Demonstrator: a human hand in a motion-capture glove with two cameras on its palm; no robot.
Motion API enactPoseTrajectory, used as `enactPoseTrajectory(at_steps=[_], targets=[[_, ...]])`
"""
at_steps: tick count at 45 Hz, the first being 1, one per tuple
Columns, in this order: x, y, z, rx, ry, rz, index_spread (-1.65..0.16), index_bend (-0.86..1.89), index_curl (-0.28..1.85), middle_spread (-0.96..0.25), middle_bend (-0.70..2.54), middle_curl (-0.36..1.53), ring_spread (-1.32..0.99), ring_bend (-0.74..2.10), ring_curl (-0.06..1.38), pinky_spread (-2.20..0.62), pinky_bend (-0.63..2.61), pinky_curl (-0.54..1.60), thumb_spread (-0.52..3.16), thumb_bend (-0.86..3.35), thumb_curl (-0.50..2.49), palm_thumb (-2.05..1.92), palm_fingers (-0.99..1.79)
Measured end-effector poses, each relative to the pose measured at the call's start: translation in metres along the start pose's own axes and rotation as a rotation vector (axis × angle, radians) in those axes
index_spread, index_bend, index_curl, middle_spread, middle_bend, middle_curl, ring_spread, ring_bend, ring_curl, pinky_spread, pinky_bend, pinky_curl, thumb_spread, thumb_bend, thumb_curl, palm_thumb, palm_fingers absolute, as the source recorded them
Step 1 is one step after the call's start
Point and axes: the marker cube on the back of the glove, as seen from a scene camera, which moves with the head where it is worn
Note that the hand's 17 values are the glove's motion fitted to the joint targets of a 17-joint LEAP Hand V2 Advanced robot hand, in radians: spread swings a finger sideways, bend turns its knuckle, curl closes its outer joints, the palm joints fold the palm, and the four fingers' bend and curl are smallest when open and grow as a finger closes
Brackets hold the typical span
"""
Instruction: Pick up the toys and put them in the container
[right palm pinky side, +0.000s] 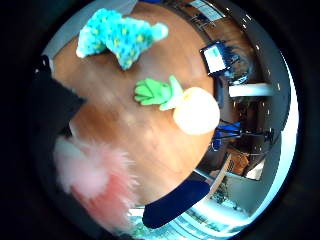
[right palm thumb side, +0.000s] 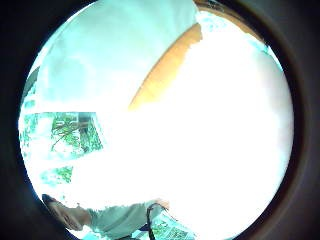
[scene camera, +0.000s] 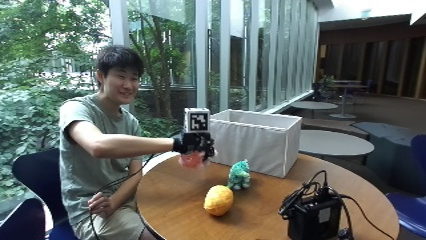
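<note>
I read the right hand (scene camera: 194, 145) raised above the table (scene camera: 180, 200) edge, holding a plush (scene camera: 192, 160). Container (scene camera: 256, 140) stands just beyond the hand, on the table. Dinosaur (scene camera: 239, 175) sits below and past the hand, touching the container front; pineapple (scene camera: 218, 200) lies nearer the person.

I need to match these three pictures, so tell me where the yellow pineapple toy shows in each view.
Outside view: the yellow pineapple toy lies on the round wooden table, before the teal plush toy.
Little finger side palm view: it lies beside the same teal plush.
Thumb side palm view: not visible.
Shared landmark: the teal plush.
</note>
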Motion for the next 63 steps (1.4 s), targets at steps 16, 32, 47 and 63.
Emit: enactPoseTrajectory(at_steps=[16,32,47,63], targets=[[-0.128,-0.033,-0.175,0.359,0.136,-0.168,-0.2,1.12,0.7,-0.19,1.0,0.69,-0.43,1.01,0.55,-0.36,0.74,0.45,0.46,0.16,0.86,0.65,1.03],[-0.213,-0.074,-0.203,0.376,0.121,-0.233,-0.19,1.12,0.76,-0.18,1.04,0.72,-0.41,1.03,0.61,-0.36,0.79,0.49,0.31,0.13,0.96,0.63,1.01],[-0.254,-0.113,-0.155,0.215,0.159,-0.419,-0.18,1.11,0.81,-0.17,1.05,0.73,-0.41,1.01,0.65,-0.36,0.81,0.5,0.23,0.11,1.03,0.63,0.99],[-0.281,-0.157,-0.166,0.288,0.131,-0.364,-0.18,1.1,0.85,-0.17,1.05,0.73,-0.41,0.99,0.69,-0.36,0.82,0.51,0.19,0.09,1.1,0.64,0.99]])
